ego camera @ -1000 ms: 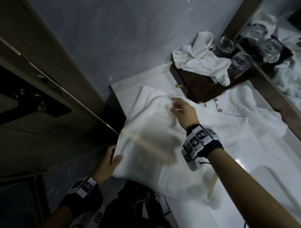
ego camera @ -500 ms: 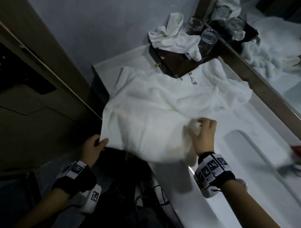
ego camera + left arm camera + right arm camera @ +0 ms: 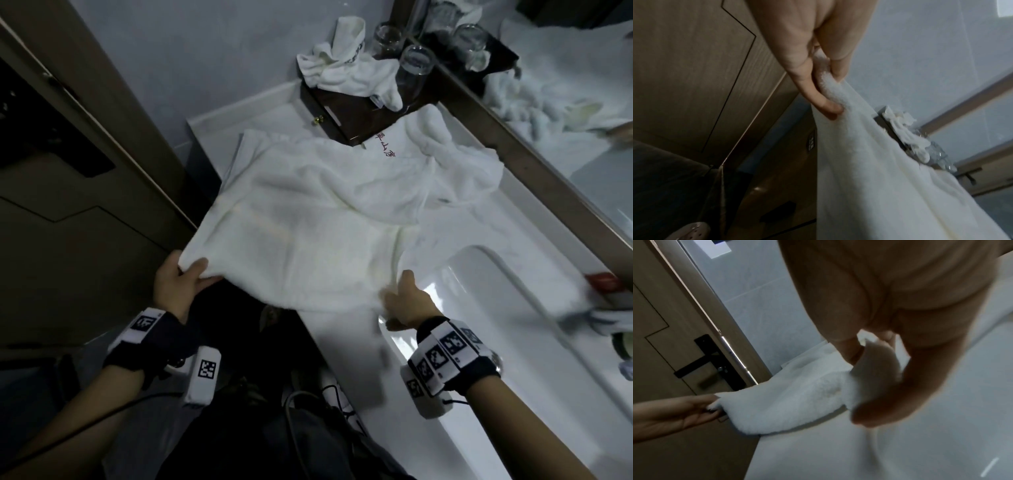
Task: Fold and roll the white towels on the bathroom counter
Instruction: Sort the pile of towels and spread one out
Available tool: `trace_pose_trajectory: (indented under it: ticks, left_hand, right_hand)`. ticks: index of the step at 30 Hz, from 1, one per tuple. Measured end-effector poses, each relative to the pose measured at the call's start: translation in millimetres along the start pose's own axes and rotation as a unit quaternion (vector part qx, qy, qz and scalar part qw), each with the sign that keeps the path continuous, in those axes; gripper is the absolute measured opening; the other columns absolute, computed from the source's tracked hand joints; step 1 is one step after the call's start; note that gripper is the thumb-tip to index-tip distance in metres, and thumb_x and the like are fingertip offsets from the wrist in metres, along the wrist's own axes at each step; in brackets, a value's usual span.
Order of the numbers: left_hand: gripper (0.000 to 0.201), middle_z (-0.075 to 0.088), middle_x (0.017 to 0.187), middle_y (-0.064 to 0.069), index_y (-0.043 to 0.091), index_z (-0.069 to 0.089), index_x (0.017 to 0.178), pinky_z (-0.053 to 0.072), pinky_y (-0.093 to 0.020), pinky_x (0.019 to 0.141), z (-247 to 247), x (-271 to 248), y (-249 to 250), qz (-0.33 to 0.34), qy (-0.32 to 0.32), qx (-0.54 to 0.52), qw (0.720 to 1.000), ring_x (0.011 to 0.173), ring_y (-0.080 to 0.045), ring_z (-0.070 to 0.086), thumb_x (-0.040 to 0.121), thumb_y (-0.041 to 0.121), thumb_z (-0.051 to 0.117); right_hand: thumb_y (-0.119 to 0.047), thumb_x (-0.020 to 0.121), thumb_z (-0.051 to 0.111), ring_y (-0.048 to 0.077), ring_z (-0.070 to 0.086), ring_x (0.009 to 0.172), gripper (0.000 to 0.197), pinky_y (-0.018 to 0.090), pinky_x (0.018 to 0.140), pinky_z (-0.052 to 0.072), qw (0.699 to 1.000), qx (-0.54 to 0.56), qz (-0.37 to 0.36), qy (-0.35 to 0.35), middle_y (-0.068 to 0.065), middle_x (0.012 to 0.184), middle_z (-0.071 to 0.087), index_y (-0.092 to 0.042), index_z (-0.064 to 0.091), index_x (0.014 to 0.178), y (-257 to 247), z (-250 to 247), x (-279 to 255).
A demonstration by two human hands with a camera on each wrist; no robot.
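While both arms reach up from the bottom of the head view, we see the left hand (image 3: 178, 284) at centre left pinching the near left corner of the large white towel (image 3: 308, 233), thumb on top, fingers curled under. Right hand (image 3: 406, 301) at centre right grips the near right corner, fingers curled into the cloth. The towel spreads flat over the white counter (image 3: 342, 359), near edge lifted off the counter's front, far end rumpled toward the upper right.

Left wrist view gives us thumb and fingers (image 3: 824, 105) clamping the terry edge, cloth hanging away to the lower right. Right wrist view shows the towel corner bunched inside the right palm (image 3: 875, 366), plus the left hand (image 3: 684, 410) at lower left and a black door handle (image 3: 711, 360), which the head view lacks.

Head view alone shows a crumpled small towel (image 3: 346, 68) on a dark wooden box (image 3: 346, 109) with glasses (image 3: 414, 68) at top centre, and the sink basin (image 3: 479, 308) at right. Red object at the right edge is blurred; we can't identify it.
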State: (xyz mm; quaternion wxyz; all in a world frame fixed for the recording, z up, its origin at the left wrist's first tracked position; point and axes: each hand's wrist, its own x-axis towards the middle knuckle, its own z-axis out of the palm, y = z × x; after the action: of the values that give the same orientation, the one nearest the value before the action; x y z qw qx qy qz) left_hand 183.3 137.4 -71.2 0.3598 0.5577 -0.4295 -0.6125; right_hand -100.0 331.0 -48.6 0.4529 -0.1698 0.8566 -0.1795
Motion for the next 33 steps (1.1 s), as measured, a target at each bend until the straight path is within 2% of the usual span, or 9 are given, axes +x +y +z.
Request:
trace_pose_trajectory:
  ticks: [2,5,11,15,18,21,25,29,33]
  left_hand:
    - [0.020,0.059,0.081,-0.005,0.016,0.053,0.072,0.056,-0.019,0.058,-5.5,5.4,8.9,0.020,0.020,-0.004,1.000,0.075,-0.016,0.061,0.087,0.002,0.055]
    - [0.025,0.053,0.076,-0.002,0.018,0.047,0.069,0.055,-0.016,0.056,-11.9,12.5,18.5,0.054,0.020,0.038,0.998,0.073,-0.011,0.055,0.086,0.000,0.055]
    - [0.026,0.050,0.079,-0.001,0.020,0.045,0.072,0.054,-0.015,0.052,-17.2,13.5,11.6,0.052,0.034,0.088,0.994,0.074,-0.011,0.052,0.088,0.002,0.056]
    - [0.025,0.051,0.080,0.000,0.021,0.045,0.071,0.053,-0.022,0.056,-25.0,13.7,3.9,0.026,0.060,0.100,0.993,0.074,-0.011,0.052,0.088,0.006,0.055]
    - [0.027,0.051,0.077,-0.001,0.019,0.043,0.068,0.054,-0.024,0.058,-28.7,11.7,-4.8,0.002,0.061,0.111,0.992,0.073,-0.012,0.052,0.089,0.006,0.054]
    - [0.024,0.052,0.078,-0.006,0.015,0.045,0.070,0.050,-0.034,0.070,-31.6,10.9,-13.3,-0.032,0.072,0.136,0.988,0.081,-0.023,0.052,0.086,0.000,0.054]
    - [0.030,0.050,0.098,-0.014,0.010,0.043,0.096,0.041,-0.034,0.073,-30.5,11.9,-16.3,-0.037,0.051,0.250,0.966,0.090,-0.024,0.048,0.079,-0.010,0.056]
    - [0.045,0.054,0.111,-0.019,0.002,0.041,0.116,0.043,-0.038,0.082,-20.6,15.8,-15.6,-0.055,-0.004,0.295,0.954,0.102,-0.033,0.053,0.077,-0.014,0.056]
    - [0.045,0.054,0.119,-0.028,0.002,0.040,0.121,0.044,-0.048,0.091,1.2,29.8,-11.4,-0.073,-0.057,0.301,0.949,0.099,-0.033,0.054,0.081,-0.010,0.055]
  right_hand:
    - [-0.007,0.090,0.044,0.036,0.067,0.077,0.011,0.040,0.073,0.056,0.997,0.048,-0.052,0.028,0.016,0.095,0.058,-0.007,0.036,0.098,4.0,-6.6,-2.3]
    - [0.003,0.087,0.043,0.039,0.060,0.089,0.007,0.050,0.083,0.051,0.969,0.097,-0.131,0.186,0.014,0.081,0.057,0.000,0.049,0.085,8.2,-12.4,-0.1]
    - [-0.010,0.094,0.049,0.017,0.064,0.080,0.020,0.024,0.068,0.054,0.901,0.374,-0.203,0.081,0.003,0.084,0.065,-0.021,0.065,0.090,12.3,-28.2,-7.8]
    - [-0.034,0.090,0.057,0.019,0.050,0.081,0.027,0.032,0.071,0.041,0.959,0.235,-0.123,0.098,0.020,0.077,0.050,-0.008,0.060,0.083,36.5,-31.4,-1.7]
    - [-0.043,0.086,0.060,0.019,0.053,0.084,0.024,0.026,0.071,0.038,0.991,0.055,-0.081,0.092,-0.001,0.080,0.054,-0.019,0.060,0.079,53.2,-22.5,-4.5]
    - [-0.036,0.084,0.064,0.017,0.055,0.056,0.039,0.021,0.055,0.036,0.999,0.004,-0.031,0.029,0.000,0.051,0.056,-0.011,0.053,0.056,64.5,-16.8,-4.9]
    - [-0.028,0.083,0.067,0.017,0.054,0.066,0.030,0.020,0.058,0.037,1.000,0.005,-0.011,0.004,0.004,0.062,0.060,-0.002,0.061,0.070,65.3,-18.3,-4.2]
    - [-0.043,0.082,0.065,0.019,0.052,0.079,0.037,0.027,0.070,0.035,0.991,-0.006,-0.054,0.121,0.004,0.085,0.061,-0.007,0.058,0.087,47.7,-24.4,2.6]
    - [-0.036,0.082,0.067,0.020,0.052,0.087,0.047,0.026,0.077,0.038,0.974,0.050,-0.096,0.200,0.015,0.112,0.054,-0.003,0.051,0.111,14.3,-32.5,15.3]
